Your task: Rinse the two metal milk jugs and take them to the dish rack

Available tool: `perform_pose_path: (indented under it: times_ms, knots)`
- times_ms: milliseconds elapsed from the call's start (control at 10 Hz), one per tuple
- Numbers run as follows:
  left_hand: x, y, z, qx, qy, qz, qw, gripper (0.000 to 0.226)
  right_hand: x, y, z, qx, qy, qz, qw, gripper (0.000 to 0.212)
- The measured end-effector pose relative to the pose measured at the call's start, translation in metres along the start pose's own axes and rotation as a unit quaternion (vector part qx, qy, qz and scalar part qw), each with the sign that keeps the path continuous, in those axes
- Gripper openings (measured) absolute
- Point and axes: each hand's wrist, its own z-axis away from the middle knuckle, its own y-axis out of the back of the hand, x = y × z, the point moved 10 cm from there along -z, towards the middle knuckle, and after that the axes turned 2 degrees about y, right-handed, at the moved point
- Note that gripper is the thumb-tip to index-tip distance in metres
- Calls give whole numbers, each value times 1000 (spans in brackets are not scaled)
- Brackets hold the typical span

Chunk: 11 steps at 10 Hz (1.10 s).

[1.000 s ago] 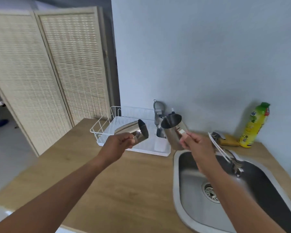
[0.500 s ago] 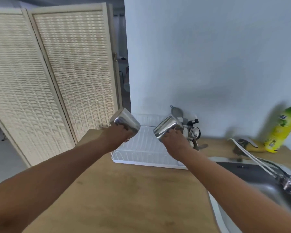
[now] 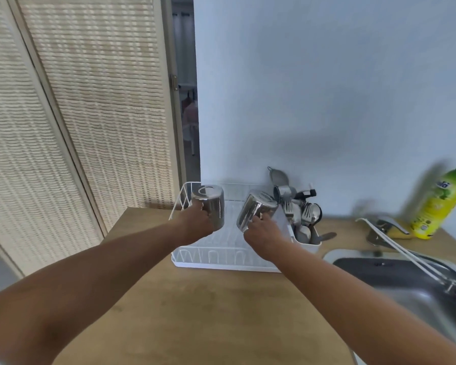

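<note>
While both jugs hang inverted over it, the rack (image 3: 223,256) on the bench (image 3: 195,312) holds nothing but cutlery (image 3: 300,214) in its side caddy. Sink (image 3: 395,283) sits well right, tap not visibly running, so rinsing looks done. Left hand (image 3: 196,223) clamped on the left jug (image 3: 210,205), base up, nearly vertical. Right hand (image 3: 262,233) clamped on the right jug (image 3: 257,209), tilted, mouth down-left. Left to do: set both down, release.
</note>
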Motion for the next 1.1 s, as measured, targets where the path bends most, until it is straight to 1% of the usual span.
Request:
perform_pose_path:
  times_ms: [100,200,300,400,500,600,700,900,1000,1100]
  knots:
    - [13,0,-2,-3,-53,-84,995,22,-10,-9,-5,-14,42,8,999,22]
    - [29,-15,-7,-18,-104,-107,989,20,-12,-14,-9,-11,76,-1,997,21]
    - [35,-24,-10,8,-125,-109,986,19,-15,-10,-11,34,113,-27,993,20]
    - [27,-13,-8,123,-104,-23,987,30,-6,0,-10,112,85,-37,989,13]
    - [-4,-8,-2,186,26,63,980,58,11,-2,-11,153,2,-114,982,29]
    - [-8,-20,-1,145,57,160,975,91,18,-20,-14,112,-42,-206,971,36]
    - [-8,-22,-2,144,57,219,963,101,15,-31,-16,84,-37,-223,970,30]
    - [-9,-28,-3,137,75,264,952,95,14,-35,-18,71,-38,-258,963,27]
    - [-10,-23,-4,121,85,269,952,76,17,-33,-13,74,-53,-308,947,31]
    - [-14,-13,-1,117,146,332,924,52,25,-21,1,118,-103,-352,923,35]
